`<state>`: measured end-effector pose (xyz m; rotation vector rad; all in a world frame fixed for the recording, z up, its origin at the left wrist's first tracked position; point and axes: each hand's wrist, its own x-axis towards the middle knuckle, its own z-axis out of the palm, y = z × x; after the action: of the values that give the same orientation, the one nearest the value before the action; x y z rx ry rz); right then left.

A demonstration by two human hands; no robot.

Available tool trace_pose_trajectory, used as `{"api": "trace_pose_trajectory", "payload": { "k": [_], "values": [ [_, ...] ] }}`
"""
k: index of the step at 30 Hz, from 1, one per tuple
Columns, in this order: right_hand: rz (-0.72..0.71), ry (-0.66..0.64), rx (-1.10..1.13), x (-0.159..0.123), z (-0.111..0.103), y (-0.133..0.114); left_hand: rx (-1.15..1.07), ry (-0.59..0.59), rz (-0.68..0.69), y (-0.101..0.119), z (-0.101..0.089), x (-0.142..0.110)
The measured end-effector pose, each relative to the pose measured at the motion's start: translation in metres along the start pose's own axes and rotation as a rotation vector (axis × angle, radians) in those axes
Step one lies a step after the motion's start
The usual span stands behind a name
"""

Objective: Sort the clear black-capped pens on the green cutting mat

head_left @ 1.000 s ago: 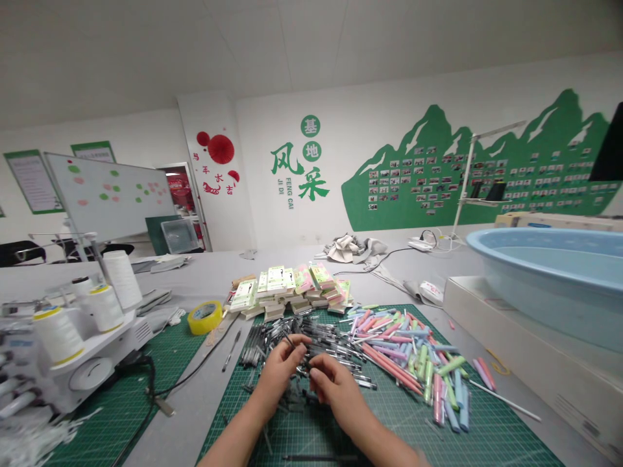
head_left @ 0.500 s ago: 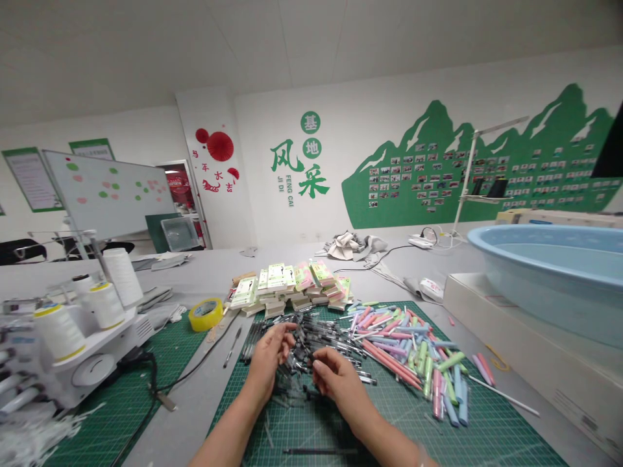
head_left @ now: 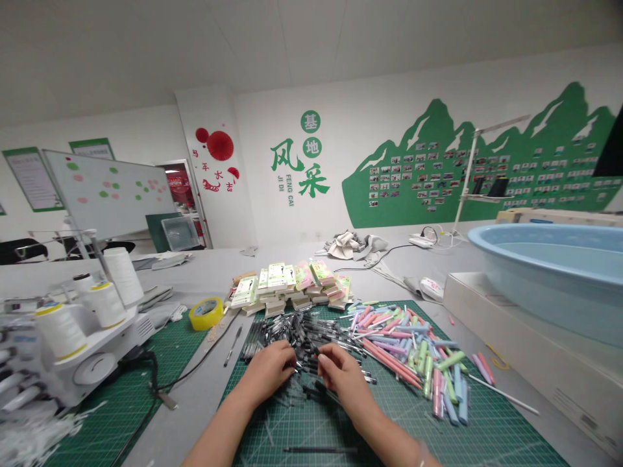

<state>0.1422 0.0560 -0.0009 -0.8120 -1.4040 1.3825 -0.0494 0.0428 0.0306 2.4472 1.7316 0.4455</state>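
Wall lettering (head_left: 291,191) reads "FENG CAI", "JI DI". Slim plastic pens (head_left: 302,327) heap near the far edge of the mat (head_left: 335,429). Left hand (head_left: 270,367) half-curled, right hand (head_left: 341,373) nearly pinched; cannot tell what either holds.

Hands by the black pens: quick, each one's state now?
Left hand: fingers curled by the black pens; whether it holds one can't be told.
Right hand: fingers bent; grip can't be told.

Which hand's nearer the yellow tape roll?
Left. The left hand is by the black pens, right of the yellow tape roll and closer to the camera; the right hand is farther right still.
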Motion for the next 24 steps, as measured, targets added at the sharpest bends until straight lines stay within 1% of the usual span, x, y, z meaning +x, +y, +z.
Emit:
{"api": "trace_pose_trajectory", "payload": {
  "k": [4, 8, 11, 13, 15, 16, 18, 21, 22, 24],
  "values": [
    [-0.010, 0.002, -0.034, 0.000, 0.000, 0.001, 0.105, -0.010, 0.032, 0.004, 0.000, 0.000],
    [-0.004, 0.006, -0.044, 0.001, 0.001, 0.001, 0.151, -0.003, 0.040, 0.008, 0.003, 0.001],
    [-0.005, 0.007, -0.046, 0.000, 0.001, 0.000, 0.122, 0.045, 0.067, 0.008, 0.006, 0.000],
    [-0.006, 0.010, -0.053, 0.000, 0.001, 0.000, 0.042, 0.102, 0.067, 0.008, 0.007, 0.000],
    [-0.009, 0.012, -0.057, 0.000, 0.001, 0.000, -0.116, 0.186, 0.023, 0.009, 0.007, 0.002],
    [-0.010, 0.011, -0.058, 0.000, 0.001, 0.000, -0.237, 0.233, -0.013, 0.010, 0.007, 0.004],
    [-0.005, 0.007, -0.055, 0.000, 0.001, 0.001, -0.574, 0.302, -0.104, 0.013, 0.008, 0.009],
    [0.001, 0.001, -0.047, 0.000, 0.002, 0.002, -1.157, 0.304, -0.250, 0.020, 0.012, 0.014],
    [0.001, -0.002, -0.046, 0.000, 0.002, 0.002, -1.308, 0.297, -0.297, 0.023, 0.013, 0.015],
    [0.000, -0.007, -0.048, -0.001, 0.003, 0.001, -1.513, 0.308, -0.371, 0.027, 0.016, 0.015]
  ]
}}
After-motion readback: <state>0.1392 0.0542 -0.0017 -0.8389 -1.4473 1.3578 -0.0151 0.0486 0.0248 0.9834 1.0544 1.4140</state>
